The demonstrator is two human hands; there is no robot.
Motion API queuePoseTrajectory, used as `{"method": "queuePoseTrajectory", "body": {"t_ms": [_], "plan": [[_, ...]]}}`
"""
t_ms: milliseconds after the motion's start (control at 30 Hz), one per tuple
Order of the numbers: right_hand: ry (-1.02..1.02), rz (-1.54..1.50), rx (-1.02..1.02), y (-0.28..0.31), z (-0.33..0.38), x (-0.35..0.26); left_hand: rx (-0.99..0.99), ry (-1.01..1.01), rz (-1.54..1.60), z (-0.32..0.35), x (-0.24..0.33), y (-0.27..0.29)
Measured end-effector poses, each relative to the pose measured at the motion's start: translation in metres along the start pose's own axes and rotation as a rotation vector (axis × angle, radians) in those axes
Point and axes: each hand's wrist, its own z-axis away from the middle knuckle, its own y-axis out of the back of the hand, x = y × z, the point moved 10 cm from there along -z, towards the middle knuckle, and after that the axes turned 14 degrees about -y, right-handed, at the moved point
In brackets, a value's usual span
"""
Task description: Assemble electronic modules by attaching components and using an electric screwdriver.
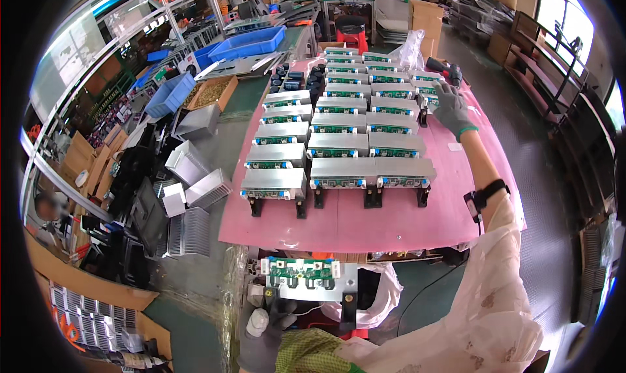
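Overhead, pink mat (391, 223) on workbench, cluttered factory floor (515, 132)

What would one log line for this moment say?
right hand: reaching to far module on pink mat | left hand: at near board assembly | grip: unclear

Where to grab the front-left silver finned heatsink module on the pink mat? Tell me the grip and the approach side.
Take the front-left silver finned heatsink module by its two short ends, coming from above: the flat metal top is bare, while green boards line its near edge and black feet stick out below.
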Motion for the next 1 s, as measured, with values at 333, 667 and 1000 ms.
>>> {"method": "queuePoseTrajectory", "body": {"t_ms": [333, 667, 1000], "plan": [[-0.029, 0.053, 0.005, -0.095, 0.004, 0.072, -0.094, -0.029, 0.053, 0.008, -0.001, 0.02], [0.148, -0.526, -0.009, 0.066, 0.031, -0.043, 0.005, -0.222, -0.005, -0.011, 0.019, 0.001], [0.726, -0.843, -0.759, 0.167, 0.216, -0.212, -0.264, -0.694, -0.249, 0.0, 0.06, -0.097]]}}
